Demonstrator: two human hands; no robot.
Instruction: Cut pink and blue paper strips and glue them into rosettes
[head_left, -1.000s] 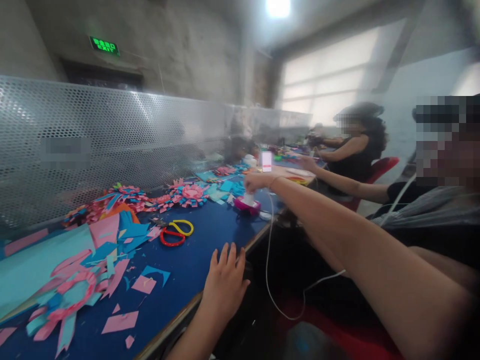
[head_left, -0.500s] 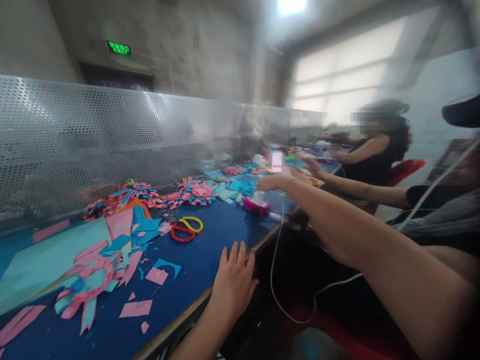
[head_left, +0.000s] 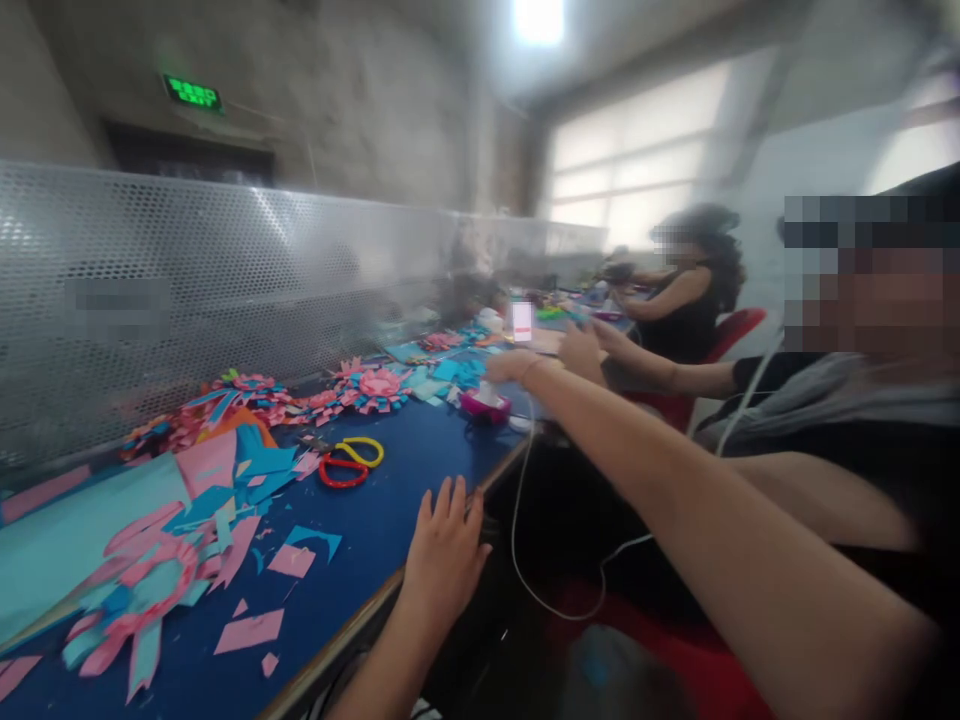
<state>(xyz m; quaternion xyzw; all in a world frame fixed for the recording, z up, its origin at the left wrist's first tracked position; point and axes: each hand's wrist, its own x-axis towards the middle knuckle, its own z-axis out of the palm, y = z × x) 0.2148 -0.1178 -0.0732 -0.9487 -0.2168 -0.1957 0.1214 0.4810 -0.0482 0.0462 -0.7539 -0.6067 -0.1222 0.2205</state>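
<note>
My left hand (head_left: 448, 540) lies at the table's front edge, palm down, fingers spread, holding nothing. My right arm stretches far along the table. Its hand (head_left: 508, 366) is bent down with curled fingers at the white top of a magenta-based object (head_left: 486, 406); blur hides the exact grip. Left of my left hand lie scissors (head_left: 349, 462) with one red and one yellow handle. A pink and light-blue paper rosette (head_left: 161, 590) with ribbon tails lies nearer me. Pink scraps (head_left: 250, 632) and a blue offcut (head_left: 316, 540) are scattered between.
More paper rosettes (head_left: 379, 388) are heaped along the perforated metal divider (head_left: 300, 260). Light-blue sheets (head_left: 97, 510) cover the left side. A phone (head_left: 522, 322) stands upright farther along. A white cord (head_left: 516, 530) hangs beside the table. A co-worker's hands (head_left: 583, 350) are close beyond my right hand.
The view has turned right, so everything sits farther left and more of the nearby co-worker shows. My left hand stays on the table edge, and my right hand stays by the magenta-based object.
</note>
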